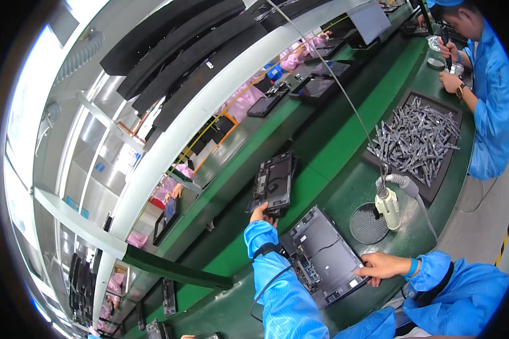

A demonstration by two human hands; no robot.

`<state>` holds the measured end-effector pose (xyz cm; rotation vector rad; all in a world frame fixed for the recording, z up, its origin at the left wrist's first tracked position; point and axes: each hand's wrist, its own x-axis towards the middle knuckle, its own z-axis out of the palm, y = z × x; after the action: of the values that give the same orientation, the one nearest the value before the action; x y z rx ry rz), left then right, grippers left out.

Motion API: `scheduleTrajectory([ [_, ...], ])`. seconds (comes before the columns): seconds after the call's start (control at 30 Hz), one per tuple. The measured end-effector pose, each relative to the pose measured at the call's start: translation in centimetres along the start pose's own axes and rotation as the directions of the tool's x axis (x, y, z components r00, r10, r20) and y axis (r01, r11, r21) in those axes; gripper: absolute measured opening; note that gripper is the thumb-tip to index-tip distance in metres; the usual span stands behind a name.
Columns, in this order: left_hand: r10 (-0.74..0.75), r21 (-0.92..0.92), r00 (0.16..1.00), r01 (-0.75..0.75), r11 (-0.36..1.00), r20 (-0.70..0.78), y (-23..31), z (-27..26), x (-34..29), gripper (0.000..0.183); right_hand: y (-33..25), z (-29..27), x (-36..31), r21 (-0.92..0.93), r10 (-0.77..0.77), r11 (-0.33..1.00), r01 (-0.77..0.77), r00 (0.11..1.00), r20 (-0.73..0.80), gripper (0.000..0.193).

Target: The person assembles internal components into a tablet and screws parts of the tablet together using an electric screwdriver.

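Observation:
My left hand (261, 215) reaches out and grips the near edge of a dark device housing (272, 182), an open shallow shell with parts inside. It appears to lie on another dark piece, on the green belt. Closer in, a second open housing (336, 254) sits tilted on the bench, with a circuit board (306, 266) along its left side and a thin black cable across its floor. My right hand (387, 266) is closed on its right edge, thumb on top; the fingertips underneath are partly hidden.
Beyond my right hand are a round mesh pad (369, 223), a white-bodied electric screwdriver (387, 208) hanging upright with its hose, and a black tray (461, 113) heaped with small grey parts (415, 138). A co-worker in blue (495, 107) works at the far right. A green post (178, 270) crosses at left.

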<state>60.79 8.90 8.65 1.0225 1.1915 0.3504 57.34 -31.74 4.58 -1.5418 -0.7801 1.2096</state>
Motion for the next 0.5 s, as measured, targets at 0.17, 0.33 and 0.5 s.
scheduleTrajectory([
  [0.17, 0.188, -0.537, 0.968, -0.070, 0.840, 0.168, 0.0, -4.4, -0.8, 0.045, -0.8, 0.6, 0.4, 0.100, 0.099, 0.989, -0.109, 0.990, 0.098, 0.057],
  [0.33, 0.308, -0.544, 0.947, -0.210, 0.812, 0.093, -0.6, -9.5, -3.4, 0.034, -1.9, 2.9, 1.4, 0.303, 0.077, 0.945, -0.119, 0.986, 0.145, 0.043],
  [0.5, 0.496, -0.442, 0.868, -0.440, 0.782, 0.013, -3.7, -14.4, -13.4, 0.044, -5.2, 3.9, 9.6, 0.578, 0.100, 0.813, -0.069, 0.995, -0.022, 0.031],
])
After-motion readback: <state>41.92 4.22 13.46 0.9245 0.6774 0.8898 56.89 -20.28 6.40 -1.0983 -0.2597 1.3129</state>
